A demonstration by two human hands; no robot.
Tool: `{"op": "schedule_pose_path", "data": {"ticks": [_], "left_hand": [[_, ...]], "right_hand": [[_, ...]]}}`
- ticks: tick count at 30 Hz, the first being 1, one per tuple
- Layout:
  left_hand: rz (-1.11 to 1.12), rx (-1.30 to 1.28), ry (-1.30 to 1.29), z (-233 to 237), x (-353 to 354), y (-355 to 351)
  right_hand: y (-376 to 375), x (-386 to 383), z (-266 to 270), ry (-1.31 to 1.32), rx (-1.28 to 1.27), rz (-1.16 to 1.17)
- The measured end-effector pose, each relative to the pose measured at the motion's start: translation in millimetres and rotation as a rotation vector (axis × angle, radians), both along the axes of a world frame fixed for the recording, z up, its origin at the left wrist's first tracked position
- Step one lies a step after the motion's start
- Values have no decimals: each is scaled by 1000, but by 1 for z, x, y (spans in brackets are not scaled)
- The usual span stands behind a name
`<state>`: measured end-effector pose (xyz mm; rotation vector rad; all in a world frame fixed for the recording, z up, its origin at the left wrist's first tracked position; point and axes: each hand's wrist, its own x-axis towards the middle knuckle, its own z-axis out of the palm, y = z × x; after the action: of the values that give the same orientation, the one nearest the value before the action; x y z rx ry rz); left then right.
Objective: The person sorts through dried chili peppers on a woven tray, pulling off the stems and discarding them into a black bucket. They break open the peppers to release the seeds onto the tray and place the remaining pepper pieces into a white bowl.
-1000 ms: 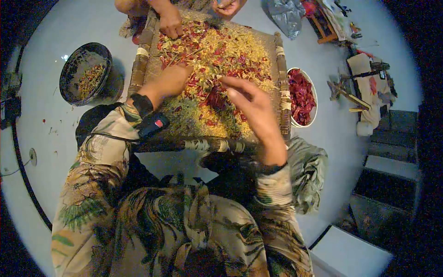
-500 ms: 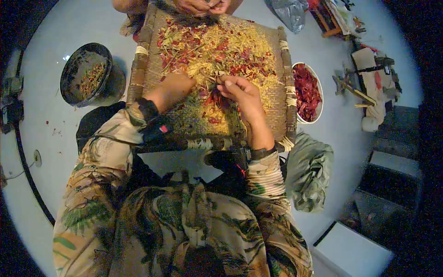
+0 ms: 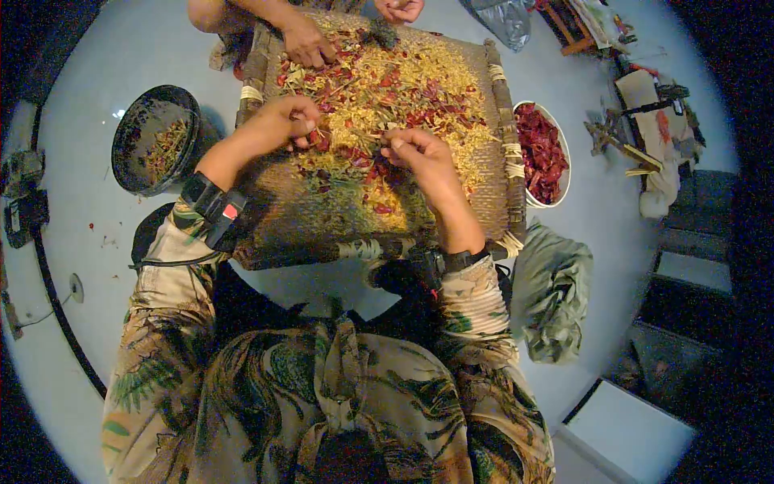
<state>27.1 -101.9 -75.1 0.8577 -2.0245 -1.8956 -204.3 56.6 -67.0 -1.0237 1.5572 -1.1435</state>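
Right, over the woven tray (image 3: 274,226), the left hand (image 3: 284,121) pinches a red chilli (image 3: 320,142). Meanwhile the right hand (image 3: 421,155) has its fingers pinched together, contents unclear.

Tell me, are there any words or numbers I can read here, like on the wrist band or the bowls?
No words, numbers or signs can be read anywhere.
Black wrist band on the left arm: it has a small red patch, too small to tell whether it bears writing.
Dark bowl, white bowl and woven tray: no lettering shows.
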Motion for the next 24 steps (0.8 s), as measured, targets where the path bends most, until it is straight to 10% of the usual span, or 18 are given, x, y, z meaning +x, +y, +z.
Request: {"op": "schedule_pose_path", "data": {"ticks": [7,16,22,24], "left_hand": [[35,-303,-71,-8,8,3],[-21,188,119,34,-8,19],[-7,-1223,-251,2,-4,37],[-149,-1075,-380,-15,-5,37]], "right_hand": [[-1,6,-14,319,-42,26],[2,29,12,615,-285,82],[5,28,8,654,-150,119],[5,27,9,659,-134,102]]}}
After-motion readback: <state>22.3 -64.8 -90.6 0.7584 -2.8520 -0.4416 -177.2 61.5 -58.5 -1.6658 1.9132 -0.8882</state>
